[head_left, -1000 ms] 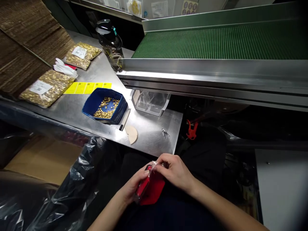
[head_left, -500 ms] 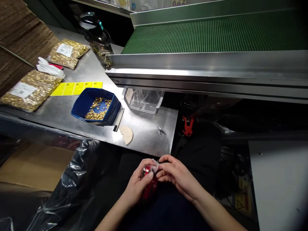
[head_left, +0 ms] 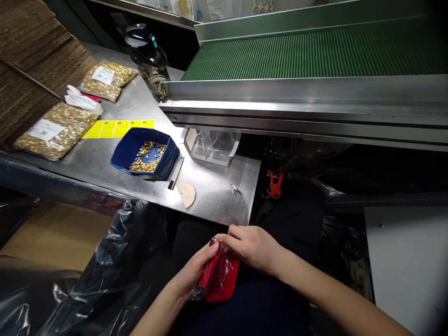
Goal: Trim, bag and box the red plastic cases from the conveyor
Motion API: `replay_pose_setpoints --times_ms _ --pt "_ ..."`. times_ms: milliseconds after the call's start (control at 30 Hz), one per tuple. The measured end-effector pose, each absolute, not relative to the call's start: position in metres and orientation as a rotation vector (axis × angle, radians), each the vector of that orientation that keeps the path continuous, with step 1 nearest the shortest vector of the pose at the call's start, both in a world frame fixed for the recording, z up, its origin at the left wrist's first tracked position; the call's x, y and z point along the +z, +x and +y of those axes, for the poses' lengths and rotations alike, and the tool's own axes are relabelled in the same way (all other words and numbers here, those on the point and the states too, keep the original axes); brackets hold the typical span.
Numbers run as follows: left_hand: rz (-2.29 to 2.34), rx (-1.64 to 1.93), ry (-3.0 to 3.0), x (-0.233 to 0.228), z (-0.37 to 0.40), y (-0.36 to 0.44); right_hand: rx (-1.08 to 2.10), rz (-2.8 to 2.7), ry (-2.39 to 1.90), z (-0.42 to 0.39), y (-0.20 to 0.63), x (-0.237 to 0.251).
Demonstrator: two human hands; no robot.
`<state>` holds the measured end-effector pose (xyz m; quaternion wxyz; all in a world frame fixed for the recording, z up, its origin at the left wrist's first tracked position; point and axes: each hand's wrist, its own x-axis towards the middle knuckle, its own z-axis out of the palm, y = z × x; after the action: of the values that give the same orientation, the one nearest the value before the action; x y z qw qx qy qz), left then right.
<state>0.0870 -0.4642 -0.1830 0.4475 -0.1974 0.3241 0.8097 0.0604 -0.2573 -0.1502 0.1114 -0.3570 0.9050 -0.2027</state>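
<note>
Below the steel table's front edge, both my hands hold a red packet in a clear plastic bag (head_left: pixel 220 277). My left hand (head_left: pixel 191 275) grips its lower left side from underneath. My right hand (head_left: pixel 254 247) pinches the bag's top edge with its fingertips. On the table above stands a blue tray (head_left: pixel 124 156) holding small gold parts.
The steel table (head_left: pixel 217 196) carries a clear plastic bin (head_left: pixel 212 147), a tan half-disc (head_left: pixel 187 193), a small metal clip (head_left: pixel 235 189), yellow labels (head_left: pixel 119 128), bags of gold parts (head_left: pixel 56 130), and a dark bottle (head_left: pixel 149 58). A green conveyor (head_left: pixel 315 53) runs behind. Black plastic sheeting (head_left: pixel 105 275) lies at left.
The red packet, bunched between my hands half a second ago, now hangs flatter. My right hand has shifted onto its top edge. The view has drifted slightly.
</note>
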Motion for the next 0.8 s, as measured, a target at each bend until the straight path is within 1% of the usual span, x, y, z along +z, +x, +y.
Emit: replay_pose_setpoints --times_ms 67,133,200,233,333,400,500,533,600,667,733,800 --pt "0.882 1.976 -0.37 -0.185 -0.466 0.086 -0.513 2.696 -1.072 -0.258 0.065 -0.149" --pt "1.028 1.95 -0.227 -0.187 -0.467 0.086 -0.454 2.691 -0.988 -0.258 0.068 -0.142" --pt "1.215 1.942 -0.099 -0.187 -0.468 0.085 -0.487 2.632 -0.816 -0.256 0.069 -0.134" --pt "1.319 1.925 -0.044 -0.187 -0.469 0.085 -0.553 2.587 -0.714 -0.254 0.07 -0.131" --pt "1.626 1.784 0.12 -0.184 -0.474 0.086 -0.948 2.325 -0.352 -0.25 0.072 -0.128" --pt "1.785 1.727 0.227 -0.183 -0.477 0.088 -1.267 1.969 -0.06 -0.25 0.076 -0.133" --pt "1.742 1.855 0.268 -0.185 -0.479 0.094 -1.607 1.515 0.204 -0.253 0.085 -0.14" --pt "1.665 1.923 0.205 -0.185 -0.478 0.097 -1.682 1.477 0.206 -0.255 0.087 -0.139" --pt "1.49 1.994 -0.068 -0.186 -0.475 0.1 -1.751 1.572 0.1 -0.257 0.088 -0.133" --pt "1.308 1.944 -0.414 -0.185 -0.471 0.101 -1.692 1.801 -0.126 -0.259 0.087 -0.124" --pt "1.085 1.862 -0.645 -0.182 -0.467 0.097 -1.495 2.062 -0.471 -0.26 0.086 -0.117" --pt "0.837 1.856 -0.734 -0.179 -0.466 0.087 -1.184 2.265 -0.824 -0.263 0.088 -0.117"
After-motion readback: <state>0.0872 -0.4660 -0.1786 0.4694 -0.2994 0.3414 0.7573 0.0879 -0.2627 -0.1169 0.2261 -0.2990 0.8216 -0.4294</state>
